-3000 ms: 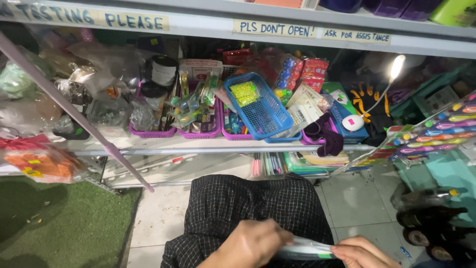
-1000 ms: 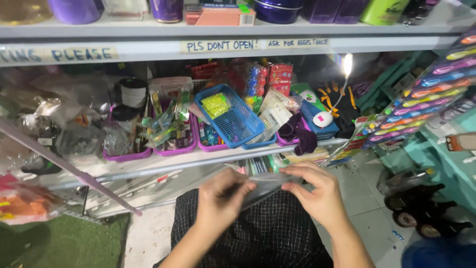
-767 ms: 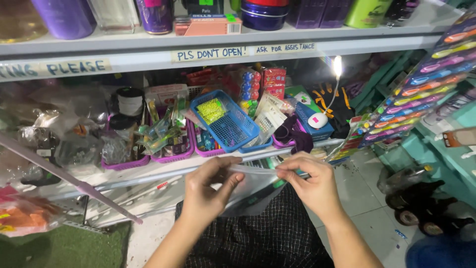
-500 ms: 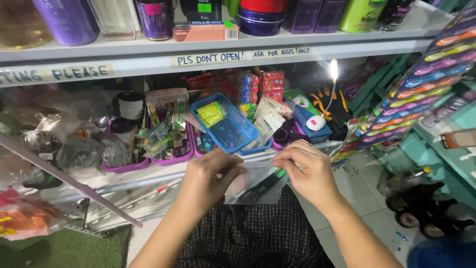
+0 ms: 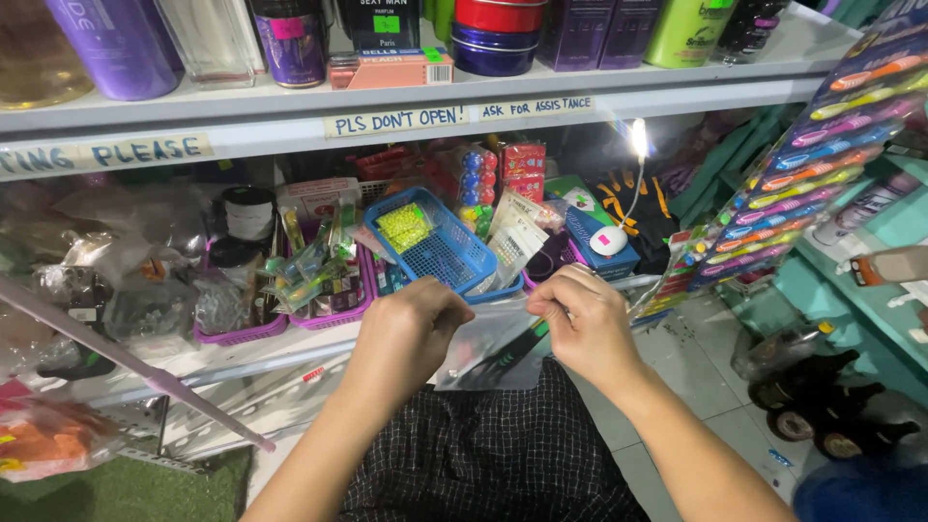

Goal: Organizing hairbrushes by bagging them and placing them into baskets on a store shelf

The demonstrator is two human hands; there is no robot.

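Both my hands hold a small clear plastic bag (image 5: 488,353) in front of a shop shelf. My left hand (image 5: 411,329) pinches the bag's top left corner. My right hand (image 5: 580,324) pinches its top right edge. Inside the bag lies a dark slim item with a green tip (image 5: 512,350). The bag hangs above my lap, which is covered in black checked cloth (image 5: 483,454). A tilted blue plastic basket (image 5: 435,246) sits on the shelf just behind my hands.
Purple trays (image 5: 319,309) hold small packets on the lower shelf. Bottles and tins (image 5: 290,39) stand on the upper shelf. A rack of toothbrushes (image 5: 802,164) hangs at right. A pink rod (image 5: 135,367) slants at left. Green matting (image 5: 116,493) and tiled floor (image 5: 696,377) lie below.
My hands rose from my lap toward the shelf with the bag. The bag went from stretched flat between them to hanging with its top pinched, and my hands came closer together.
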